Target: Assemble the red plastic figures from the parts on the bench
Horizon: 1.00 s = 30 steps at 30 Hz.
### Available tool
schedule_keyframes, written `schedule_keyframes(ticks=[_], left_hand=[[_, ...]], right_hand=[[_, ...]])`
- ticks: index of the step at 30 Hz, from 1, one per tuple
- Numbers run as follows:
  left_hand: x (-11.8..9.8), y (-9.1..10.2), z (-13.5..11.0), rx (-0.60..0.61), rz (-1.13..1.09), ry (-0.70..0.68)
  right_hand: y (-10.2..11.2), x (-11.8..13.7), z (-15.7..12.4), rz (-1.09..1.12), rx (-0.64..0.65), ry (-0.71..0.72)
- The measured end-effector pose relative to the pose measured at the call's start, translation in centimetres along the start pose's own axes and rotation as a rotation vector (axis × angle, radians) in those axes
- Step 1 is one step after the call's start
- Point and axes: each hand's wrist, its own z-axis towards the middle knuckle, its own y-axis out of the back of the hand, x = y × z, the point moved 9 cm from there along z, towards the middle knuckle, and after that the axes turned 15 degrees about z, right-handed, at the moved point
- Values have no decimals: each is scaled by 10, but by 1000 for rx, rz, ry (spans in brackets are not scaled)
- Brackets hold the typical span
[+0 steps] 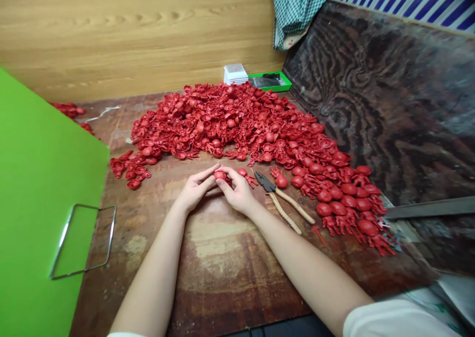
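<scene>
Between my two hands, over the middle of the wooden table, is a small red plastic figure [220, 174] with a rounded head. My left hand [199, 187] grips it from the left with thumb and fingers. From the other side my right hand [237, 191] is closed on the same figure, and its lower part is hidden by the fingers. Just right of my right hand lies another red figure [248, 176]. Pliers [276, 196] with tan handles rest beside it, their dark jaws parted. Beyond my hands spreads a large heap of red plastic parts [230, 119].
Several red figures [349, 201] lie in rows at the right. A green board with a wire handle [83, 243] stands at the left. Behind the heap are a white stack [235, 73] and a green tray [287, 85]. A dark wooden panel [389, 94] borders the right side.
</scene>
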Motion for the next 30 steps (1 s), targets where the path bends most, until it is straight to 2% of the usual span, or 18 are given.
schedule_keyframes(ticks=[8, 22, 30], left_hand=[[0, -3, -4, -14, -32, 27], [-7, 0, -5, -67, 70, -81], [-2, -5, -3, -130, -6, -108]], right_hand=[[1, 2, 0, 71, -16, -25], [4, -2, -2, 90, -45, -54], [1, 0, -1, 60, -74, -67]])
